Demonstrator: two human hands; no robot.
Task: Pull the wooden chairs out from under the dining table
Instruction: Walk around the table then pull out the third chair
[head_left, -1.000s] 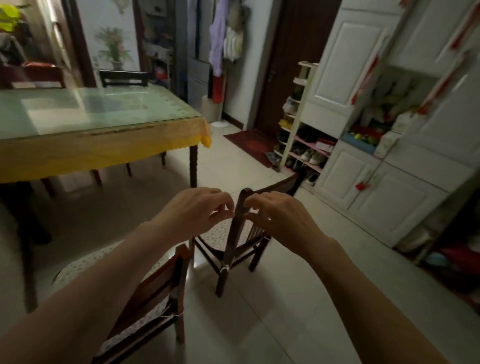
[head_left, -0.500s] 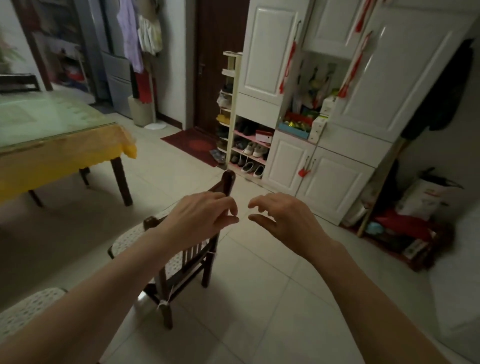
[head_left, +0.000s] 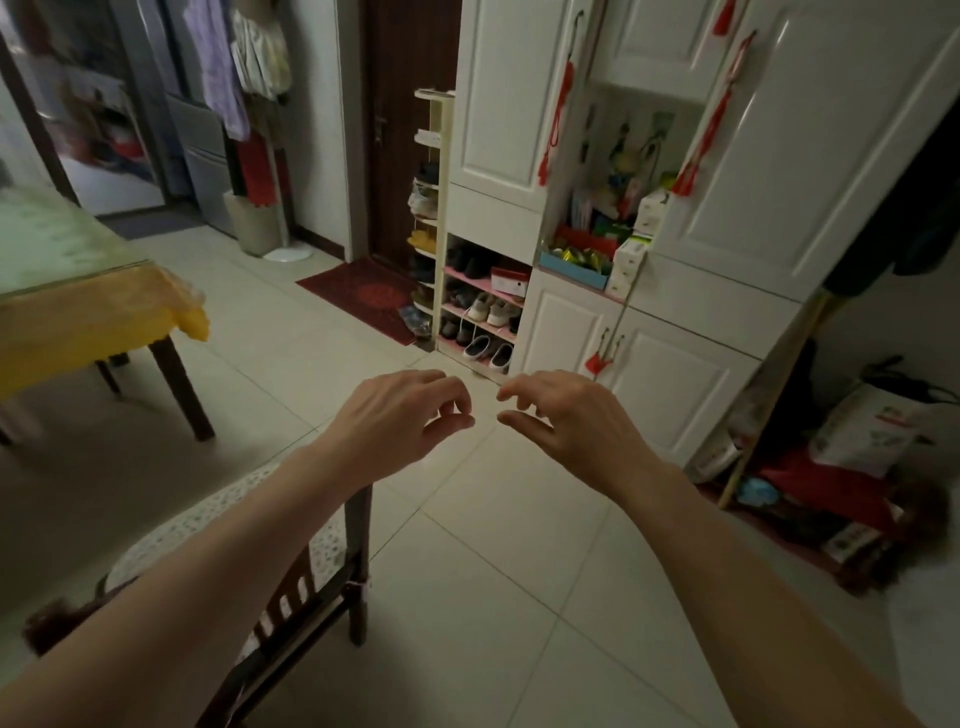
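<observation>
1. Both my hands hover mid-frame over bare floor tiles: left hand (head_left: 400, 423) and right hand (head_left: 563, 421) are just beside each other, fingers loosely curled, gripping nothing.
2. The wooden chair (head_left: 332, 577) sits at lower left, partly hidden under my left forearm, clear of the counter (head_left: 78, 306) with its yellow cloth at the left edge.
3. I judge the chair rigid and moderately heavy; its legs may scrape or catch on tile joints.
4. The patterned seat cushion (head_left: 171, 535) looks soft and could slip, so I'd take hold on the backrest's top rail, both hands spread.
</observation>
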